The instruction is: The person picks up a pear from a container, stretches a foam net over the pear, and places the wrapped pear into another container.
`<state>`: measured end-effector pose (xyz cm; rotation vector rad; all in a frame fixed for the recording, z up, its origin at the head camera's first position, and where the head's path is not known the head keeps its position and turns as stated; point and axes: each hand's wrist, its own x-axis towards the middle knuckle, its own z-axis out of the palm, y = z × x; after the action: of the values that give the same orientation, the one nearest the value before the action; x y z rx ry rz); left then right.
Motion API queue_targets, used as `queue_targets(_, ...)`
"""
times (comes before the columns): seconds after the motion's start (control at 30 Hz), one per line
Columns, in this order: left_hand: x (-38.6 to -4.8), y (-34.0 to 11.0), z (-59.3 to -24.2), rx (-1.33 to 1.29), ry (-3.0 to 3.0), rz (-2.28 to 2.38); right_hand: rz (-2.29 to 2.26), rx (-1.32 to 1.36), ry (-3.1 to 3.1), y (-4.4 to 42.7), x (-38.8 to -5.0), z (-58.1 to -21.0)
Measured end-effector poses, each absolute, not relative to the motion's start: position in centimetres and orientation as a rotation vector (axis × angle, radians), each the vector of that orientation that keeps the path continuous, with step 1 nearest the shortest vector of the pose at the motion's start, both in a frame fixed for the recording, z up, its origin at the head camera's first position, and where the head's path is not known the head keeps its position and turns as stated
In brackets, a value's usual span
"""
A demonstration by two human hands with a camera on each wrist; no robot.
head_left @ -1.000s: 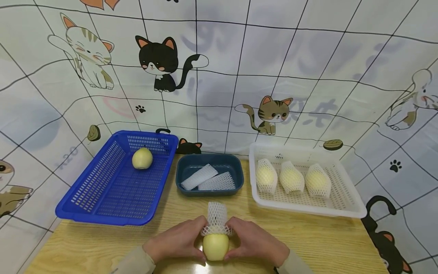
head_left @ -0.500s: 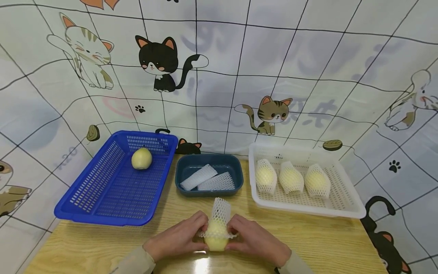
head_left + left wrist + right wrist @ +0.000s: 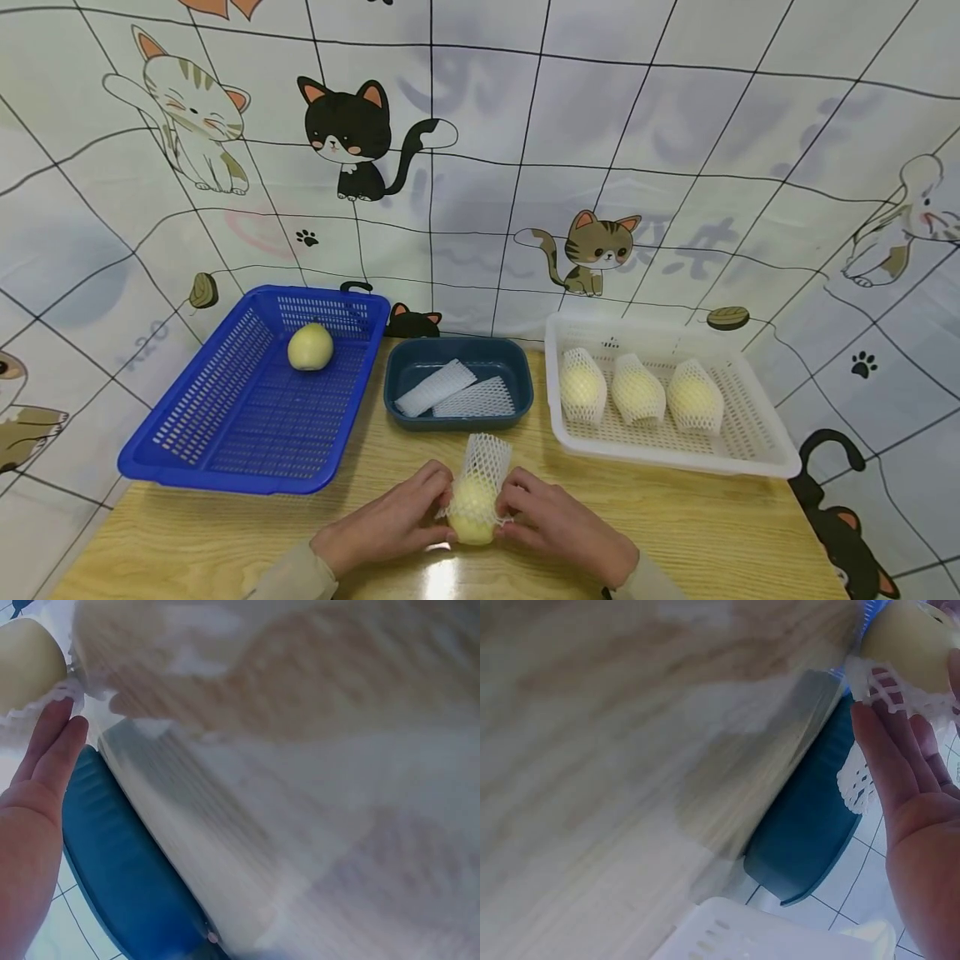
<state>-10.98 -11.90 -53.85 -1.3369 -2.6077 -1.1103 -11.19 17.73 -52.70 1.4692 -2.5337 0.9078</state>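
Note:
In the head view a pale yellow apple stands on the wooden table with a white foam net sleeve over most of it. The sleeve's loose end sticks up beyond the apple, and the apple's near side is bare. My left hand pinches the net's rim on one side. On the other side my right hand pinches the rim likewise. The right wrist view shows its fingers at the stretched net rim, beside the bare part of the apple.
A blue basket at the left holds one bare apple. Behind my hands stands a dark teal tray with two flat foam nets. A white basket at the right holds three netted apples.
The net's rim has come down over the apple toward me, from its far end to past its middle. Both hands moved with the rim, and the apple shifted slightly away from me.

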Motion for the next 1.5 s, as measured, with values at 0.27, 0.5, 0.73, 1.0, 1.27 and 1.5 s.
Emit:
queue_targets(0.27, -10.7, -11.7, -53.9, -1.246, -2.68, -1.248, 0.902, 1.321, -2.743, 17.1, -10.8, -52.4)
queue_targets(0.5, -10.6, -11.2, -53.8, -1.145, -2.76, -1.37, 0.874, 1.268, -2.757, 16.8, -10.7, -52.5)
queue_targets(0.73, -10.5, -10.6, -53.5, -1.055, -2.832, -1.312, 0.869, 1.276, -2.748, 17.0, -10.7, -52.4)
queue_targets(1.0, -10.1, -10.5, -53.9, -0.983, -2.772, -1.137, 0.832, 1.303, -2.655, 17.2, -10.7, -52.4)
queue_targets(1.27, -9.9, -10.7, -54.2, -1.032, -2.675, -1.458, 0.807, 1.287, -2.529, 17.1, -10.6, -52.7)
queue_targets(1.5, -9.9, -10.4, -53.6, -1.055, -2.489, -1.723, 0.911, 1.206, -2.396, 16.6, -10.6, -52.4)
